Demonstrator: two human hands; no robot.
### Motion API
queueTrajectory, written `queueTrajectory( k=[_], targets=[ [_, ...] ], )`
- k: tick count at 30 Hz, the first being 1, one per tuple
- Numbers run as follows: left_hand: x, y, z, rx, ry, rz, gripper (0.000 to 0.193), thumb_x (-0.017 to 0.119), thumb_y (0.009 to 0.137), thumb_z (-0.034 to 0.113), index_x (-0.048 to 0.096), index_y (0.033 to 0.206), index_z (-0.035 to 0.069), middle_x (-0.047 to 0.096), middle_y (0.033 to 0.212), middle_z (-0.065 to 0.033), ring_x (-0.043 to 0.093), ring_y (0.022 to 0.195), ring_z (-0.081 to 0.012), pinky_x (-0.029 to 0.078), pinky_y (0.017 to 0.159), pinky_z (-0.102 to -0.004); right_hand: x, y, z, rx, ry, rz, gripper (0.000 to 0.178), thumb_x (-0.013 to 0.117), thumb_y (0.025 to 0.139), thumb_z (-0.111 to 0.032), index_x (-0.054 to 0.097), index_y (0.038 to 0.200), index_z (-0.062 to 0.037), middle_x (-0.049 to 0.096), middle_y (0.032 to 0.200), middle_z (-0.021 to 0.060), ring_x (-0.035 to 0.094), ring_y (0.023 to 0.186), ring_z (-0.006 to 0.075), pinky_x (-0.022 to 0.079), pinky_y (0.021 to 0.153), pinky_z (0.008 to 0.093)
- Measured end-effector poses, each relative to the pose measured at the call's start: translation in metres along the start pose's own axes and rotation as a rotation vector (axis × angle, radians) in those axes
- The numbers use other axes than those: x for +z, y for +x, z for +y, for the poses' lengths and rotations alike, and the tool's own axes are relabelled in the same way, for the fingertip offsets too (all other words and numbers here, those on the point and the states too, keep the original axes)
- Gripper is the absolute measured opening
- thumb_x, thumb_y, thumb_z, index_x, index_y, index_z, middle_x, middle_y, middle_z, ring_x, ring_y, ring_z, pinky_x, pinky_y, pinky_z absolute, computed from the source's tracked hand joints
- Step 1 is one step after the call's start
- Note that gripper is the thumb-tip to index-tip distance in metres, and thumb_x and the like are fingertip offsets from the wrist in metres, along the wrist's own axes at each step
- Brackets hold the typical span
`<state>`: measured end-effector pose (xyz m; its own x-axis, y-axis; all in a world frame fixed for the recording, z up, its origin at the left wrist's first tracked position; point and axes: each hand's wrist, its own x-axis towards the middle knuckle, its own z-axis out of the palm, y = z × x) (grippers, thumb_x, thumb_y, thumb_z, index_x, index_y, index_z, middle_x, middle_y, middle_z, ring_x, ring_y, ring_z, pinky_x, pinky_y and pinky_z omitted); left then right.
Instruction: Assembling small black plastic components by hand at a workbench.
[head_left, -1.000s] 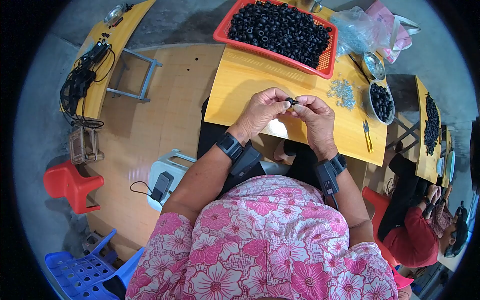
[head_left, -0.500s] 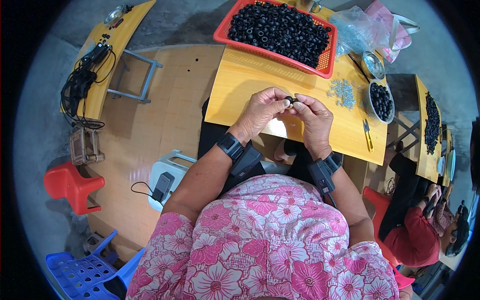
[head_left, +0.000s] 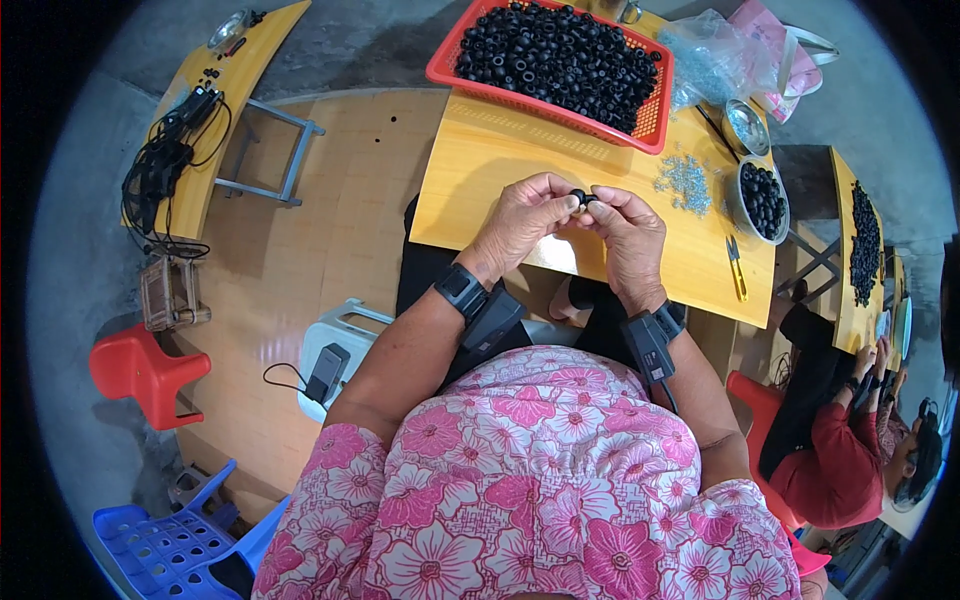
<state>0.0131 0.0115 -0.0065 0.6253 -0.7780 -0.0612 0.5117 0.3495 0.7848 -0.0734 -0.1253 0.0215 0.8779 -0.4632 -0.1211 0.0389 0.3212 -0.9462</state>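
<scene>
Over the near part of the yellow table [head_left: 470, 180], my left hand [head_left: 525, 220] pinches a small round black piece [head_left: 578, 197] between thumb and fingers. My right hand [head_left: 632, 235] is closed from the other side, its thumb and fingertips meeting the same black piece, or a second one pressed against it; I cannot tell which. Beyond my hands stands a red basket [head_left: 545, 118] heaped with hollow black pieces [head_left: 560, 65]. Right of my hands lie a scatter of small clear bits [head_left: 685, 183], a bowl of black pieces [head_left: 762, 203] and yellow-handled snips [head_left: 738, 270].
A metal bowl [head_left: 745, 128], a clear plastic bag [head_left: 715, 55] and a pink bag [head_left: 785, 60] sit at the far right. On the left are another table [head_left: 240, 75] with black cables [head_left: 165, 160] and a red chair [head_left: 150, 375]. A person in red [head_left: 825, 470] works at the right.
My hands stay together at nearly the same spot, the fingers shifting slightly around the black piece. At the right, the other person's hands have moved a little farther up toward their table.
</scene>
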Motion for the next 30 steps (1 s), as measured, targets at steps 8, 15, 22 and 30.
queueTrajectory(
  k=[8,15,22,30],
  targets=[
    [-0.002,0.001,-0.002,0.001,0.000,-0.009,0.011,0.057,0.093,0.009,0.057,0.102,0.003,0.062,0.095,-0.0060,0.063,0.088,-0.0142,0.050,0.082,-0.0265,0.000,0.000,-0.002,0.008,0.013,-0.004,0.018,0.063,0.084,0.003,0.065,0.102,0.0052,0.067,0.088,0.0098,0.065,0.072,0.0130,0.055,0.070,0.0249],
    [0.000,0.001,0.000,-0.008,0.083,0.019,0.010,0.057,0.092,0.009,0.057,0.102,0.004,0.063,0.094,-0.0050,0.063,0.088,-0.0132,0.049,0.078,-0.0243,0.006,-0.002,-0.005,-0.083,-0.175,0.052,0.015,0.064,0.083,0.004,0.066,0.098,0.0046,0.068,0.086,0.0085,0.065,0.072,0.0116,0.054,0.069,0.0237],
    [0.001,0.001,-0.002,-0.016,0.066,0.053,0.010,0.058,0.092,0.009,0.058,0.102,0.005,0.064,0.093,-0.0044,0.063,0.088,-0.0125,0.049,0.078,-0.0244,0.013,-0.006,0.002,-0.159,-0.190,0.082,0.014,0.063,0.084,0.003,0.067,0.098,0.0034,0.068,0.086,0.0070,0.064,0.073,0.0114,0.054,0.070,0.0236],
    [-0.003,0.002,-0.005,0.013,0.028,0.030,0.008,0.058,0.092,0.009,0.059,0.099,0.005,0.063,0.092,-0.0045,0.063,0.086,-0.0125,0.049,0.078,-0.0248,0.008,-0.004,0.005,-0.049,-0.044,0.051,0.016,0.059,0.089,-0.001,0.066,0.102,0.0034,0.067,0.088,0.0072,0.063,0.076,0.0122,0.053,0.074,0.0245]
  ],
)
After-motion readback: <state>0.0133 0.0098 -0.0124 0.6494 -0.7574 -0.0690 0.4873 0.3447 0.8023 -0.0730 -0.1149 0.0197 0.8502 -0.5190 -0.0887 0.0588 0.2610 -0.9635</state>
